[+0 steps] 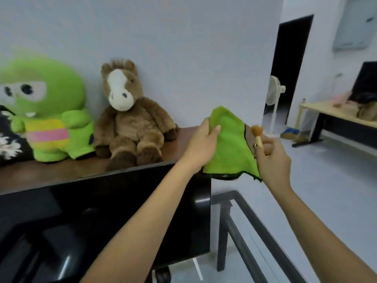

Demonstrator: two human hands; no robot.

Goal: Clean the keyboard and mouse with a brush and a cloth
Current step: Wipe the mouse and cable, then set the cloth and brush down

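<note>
Two bare forearms nearest, reaching up and away over a dark monitor [114,211]. Left hand [202,145] gripping the left edge of a green cloth [230,146], thumb curled over the front. Right hand [273,158] at the cloth's right edge, pinching a small wooden-handled brush [257,135], bristles pointing up. Cloth held in the air between both hands, above the monitor's far right corner. Farther left, on a brown shelf [183,137]: a brown plush horse [130,115] beside a green plush toy [47,111]. Keyboard and mouse out of view.
</note>
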